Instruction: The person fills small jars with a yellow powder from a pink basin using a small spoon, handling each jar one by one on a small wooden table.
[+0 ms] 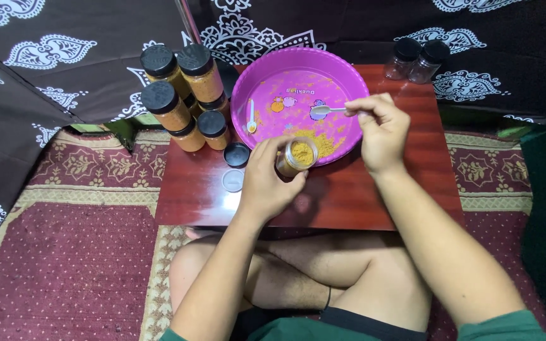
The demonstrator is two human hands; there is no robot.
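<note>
Crossed legs sit below a low table (374,202). Left hand (266,180) wraps an open powder-filled jar (296,156) at the pink tray's (248,88) six o'clock rim; right hand (380,129) pinches a white spoon (327,110) above the tray. Tilting the jar risks spilling powder onto the table.

A single head-worn camera looks steeply down and forward from close above, over the person's crossed legs, at a low table (374,202) with a patterned cloth backdrop (64,57) behind.
</note>
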